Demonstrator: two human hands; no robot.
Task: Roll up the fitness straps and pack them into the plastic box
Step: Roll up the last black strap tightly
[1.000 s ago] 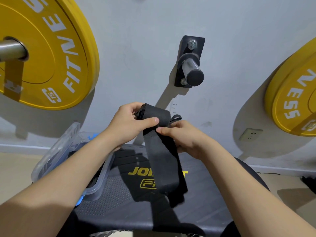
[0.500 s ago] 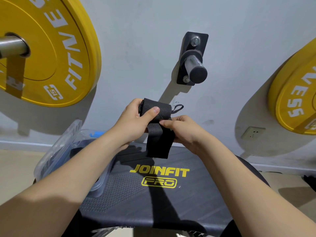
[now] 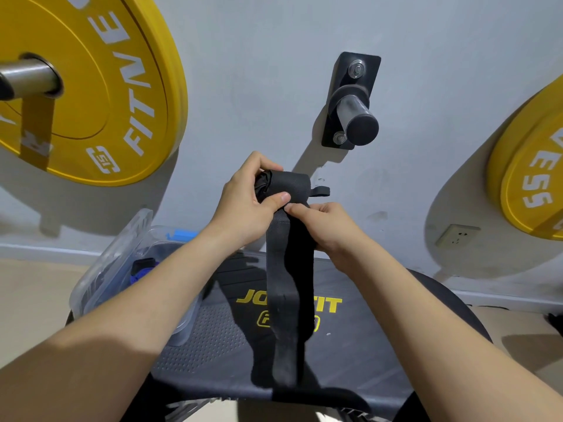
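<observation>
Head view: the left hand (image 3: pixel 243 205) curls round the rolled end of the black fitness strap (image 3: pixel 289 284), thumb pressed on the roll. The right hand (image 3: pixel 323 226) pinches the band just beneath that thumb, and the loose tail hangs below both sets of fingers over the bench (image 3: pixel 365 345). Down-left of the left fingers, the clear plastic box (image 3: pixel 91 287) holds a dark strap (image 3: pixel 143 264) and something blue.

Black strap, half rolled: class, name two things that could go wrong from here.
1. The left hand pins the rolled end of the black strap with its thumb; a slip may unwind it.
2. The long tail hanging below the right hand may wind on skewed, making a bundle awkward for the plastic box.
</observation>
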